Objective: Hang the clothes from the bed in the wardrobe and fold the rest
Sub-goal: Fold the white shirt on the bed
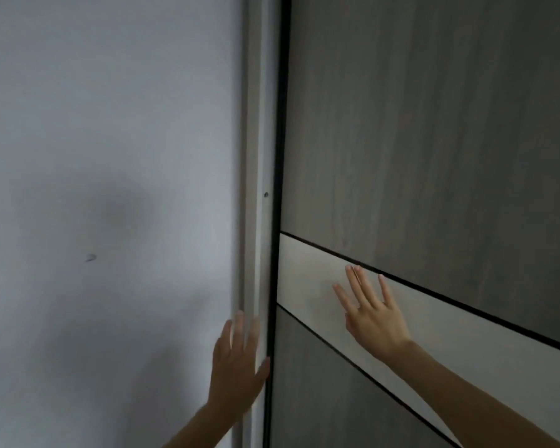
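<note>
Two open hands on the wardrobe door (434,124) — no clothes or bed in view.
The right hand (372,315) lies flat, fingers spread, on the pale band (304,276) across the grey panel. The left hand (236,363), fingers straight and holding nothing, rests at the door's black edge beside the white frame post (256,156) and the wall (110,124). If the door slides, as it seems to, the right palm should press firmly and push sideways — the left fingertips can hook the edge, clear of any pinch at the frame.
</note>
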Available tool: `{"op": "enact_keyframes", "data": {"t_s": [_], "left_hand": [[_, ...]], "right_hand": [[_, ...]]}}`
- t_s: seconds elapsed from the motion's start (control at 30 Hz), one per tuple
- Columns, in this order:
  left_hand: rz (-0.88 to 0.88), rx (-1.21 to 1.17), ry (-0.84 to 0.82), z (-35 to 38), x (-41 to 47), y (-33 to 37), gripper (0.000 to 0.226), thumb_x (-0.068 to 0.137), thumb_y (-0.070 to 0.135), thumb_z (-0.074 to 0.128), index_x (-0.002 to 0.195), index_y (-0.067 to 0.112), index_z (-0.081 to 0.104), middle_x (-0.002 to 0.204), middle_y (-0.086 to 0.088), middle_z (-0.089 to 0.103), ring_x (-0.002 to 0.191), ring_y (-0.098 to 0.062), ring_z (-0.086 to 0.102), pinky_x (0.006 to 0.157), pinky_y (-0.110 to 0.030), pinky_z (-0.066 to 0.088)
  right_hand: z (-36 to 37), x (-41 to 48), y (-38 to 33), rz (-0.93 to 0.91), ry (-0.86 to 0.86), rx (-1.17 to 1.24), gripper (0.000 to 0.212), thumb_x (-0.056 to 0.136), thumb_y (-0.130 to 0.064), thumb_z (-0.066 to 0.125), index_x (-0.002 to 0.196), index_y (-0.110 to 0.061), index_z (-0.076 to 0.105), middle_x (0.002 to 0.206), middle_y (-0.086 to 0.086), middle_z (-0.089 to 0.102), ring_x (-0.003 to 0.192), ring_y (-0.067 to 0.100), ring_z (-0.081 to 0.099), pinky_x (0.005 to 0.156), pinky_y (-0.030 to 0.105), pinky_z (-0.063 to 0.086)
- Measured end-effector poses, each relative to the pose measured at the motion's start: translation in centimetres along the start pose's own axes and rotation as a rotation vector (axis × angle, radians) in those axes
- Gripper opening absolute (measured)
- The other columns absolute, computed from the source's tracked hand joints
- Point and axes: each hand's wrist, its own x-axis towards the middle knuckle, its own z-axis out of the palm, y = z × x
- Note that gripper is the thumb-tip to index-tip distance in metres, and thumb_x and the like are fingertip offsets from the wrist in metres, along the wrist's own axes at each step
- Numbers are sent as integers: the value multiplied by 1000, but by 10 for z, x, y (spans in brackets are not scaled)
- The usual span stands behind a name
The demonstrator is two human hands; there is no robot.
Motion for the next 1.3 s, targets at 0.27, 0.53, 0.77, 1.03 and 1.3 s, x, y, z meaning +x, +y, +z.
{"op": "enact_keyframes", "data": {"t_s": [0.27,0.53,0.77,1.03,1.3], "left_hand": [[414,-289,254,66,171,54,66,92,53,35,139,7,39,136,-29,44,126,-50,36,89,-62,41],[541,-481,360,100,199,79,71,81,47,39,136,2,31,141,-32,21,128,-52,21,93,-70,30],[580,-548,338,94,187,92,71,78,46,41,134,3,33,140,-31,24,127,-52,24,88,-72,33],[609,-675,447,74,181,81,65,79,40,44,134,6,36,142,-24,31,128,-47,29,92,-70,31],[427,-906,114,61,187,87,106,55,23,90,137,-11,33,130,-49,32,109,-64,45,83,-62,45]], "right_hand": [[16,-2,17,199,-146,-327,55,85,-43,33,125,-17,60,133,10,54,125,26,49,104,45,26],[15,-7,21,237,-107,-531,52,95,-43,19,131,-19,50,135,7,51,127,23,41,101,43,30],[10,-29,33,223,-56,-627,55,95,-45,24,133,-16,51,138,9,41,134,30,32,107,45,23],[-16,-67,54,232,-91,-698,53,95,-47,25,129,-13,47,130,13,52,140,32,23,113,44,17],[-59,-116,71,370,-213,-728,53,98,-46,20,124,-7,46,135,24,48,146,27,3,114,48,11]]}}
